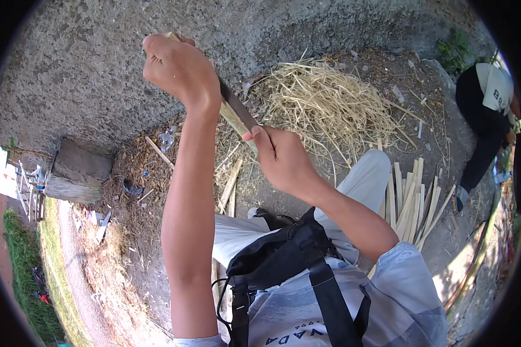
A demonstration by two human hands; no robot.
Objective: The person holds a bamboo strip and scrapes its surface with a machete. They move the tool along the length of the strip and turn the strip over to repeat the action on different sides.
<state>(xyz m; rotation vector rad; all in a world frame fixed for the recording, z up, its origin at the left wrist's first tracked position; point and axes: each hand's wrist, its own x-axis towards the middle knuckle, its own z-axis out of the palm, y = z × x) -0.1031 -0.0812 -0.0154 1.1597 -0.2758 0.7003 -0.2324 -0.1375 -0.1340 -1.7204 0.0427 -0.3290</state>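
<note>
My left hand [179, 68] is raised in front of the rough wall, its fingers closed round a pale bamboo strip whose tip shows above the fist. From behind my left wrist the strip [234, 120] slants down to the right. Along its upper side lies a long dark knife blade [237, 105]. My right hand [286, 159] is closed at the lower end of the blade, thumb pressed near the metal, the strip passing by its fingertips. The knife's handle is hidden. Past my right hand spreads a heap of thin pale shavings [336, 101].
Cut strips [414, 202] lie in a bundle right of my knee. A grey block [81, 168] stands by the wall [98, 75] at left. A person [486, 110] in dark trousers is bent over at far right. A black bag [281, 254] hangs across my front.
</note>
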